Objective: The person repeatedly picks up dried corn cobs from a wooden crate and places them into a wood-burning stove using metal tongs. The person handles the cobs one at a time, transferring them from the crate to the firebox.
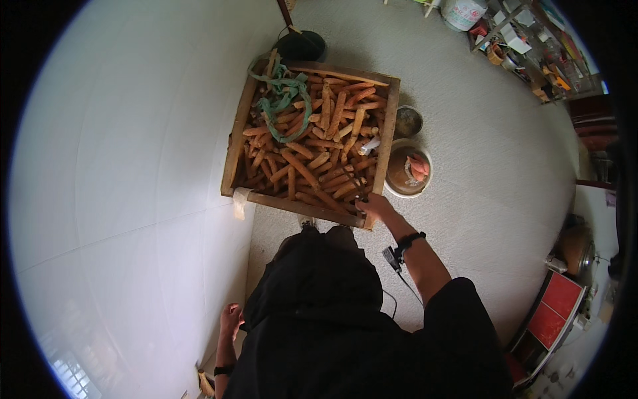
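Observation:
A wooden crate (309,207) full of dried corn cobs (301,167) stands on the floor before me. At its near right corner, my right hand (375,205) grips dark metal tongs (360,185). The tongs' thin arms reach over the cobs; whether their tips touch one is hard to see. Green cloth strips (285,99) lie across the cobs at the far left, and a white scrap (370,145) rests by the right wall. Low at my left side hangs my left hand (231,318), its fingers loosely curled and nothing visible in them.
A white wall (149,149) runs close along the left. Right of the crate are a round basin (401,172) with reddish pieces in it and a metal bowl (408,121). Behind stands a dark bucket (301,46). A cluttered shelf (528,45) is at the far right.

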The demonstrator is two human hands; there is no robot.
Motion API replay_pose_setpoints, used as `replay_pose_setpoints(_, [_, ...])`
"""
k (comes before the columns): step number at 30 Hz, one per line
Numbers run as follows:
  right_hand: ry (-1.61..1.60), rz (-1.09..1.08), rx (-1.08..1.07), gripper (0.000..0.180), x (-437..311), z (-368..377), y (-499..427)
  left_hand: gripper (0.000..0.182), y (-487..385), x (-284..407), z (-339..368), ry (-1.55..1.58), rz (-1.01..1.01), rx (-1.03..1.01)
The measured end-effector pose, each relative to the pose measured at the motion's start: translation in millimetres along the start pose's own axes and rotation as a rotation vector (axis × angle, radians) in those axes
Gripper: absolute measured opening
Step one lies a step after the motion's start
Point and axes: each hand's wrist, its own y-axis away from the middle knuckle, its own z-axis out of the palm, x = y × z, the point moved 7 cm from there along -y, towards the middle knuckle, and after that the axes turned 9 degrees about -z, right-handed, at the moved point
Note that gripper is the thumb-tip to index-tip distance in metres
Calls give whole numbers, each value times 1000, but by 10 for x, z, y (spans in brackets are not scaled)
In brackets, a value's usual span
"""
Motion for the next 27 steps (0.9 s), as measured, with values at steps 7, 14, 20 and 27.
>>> replay_pose_setpoints(7, [555,-447,-45,23,-69,163,-554,31,74,-142,-215,89,-83,22])
replay_pose_setpoints(14, [-723,171,74,25,342,-225,679,32,-208,203,-190,133,-12,9])
replay_pose_setpoints(20, [-915,61,85,41,-93,-602,1585,34,-445,1127,80,63,214,-84])
replay_pose_setpoints(27, [-953,-78,-209,20,-877,-768,2298,52,-369,2415,486,146,482,-186])
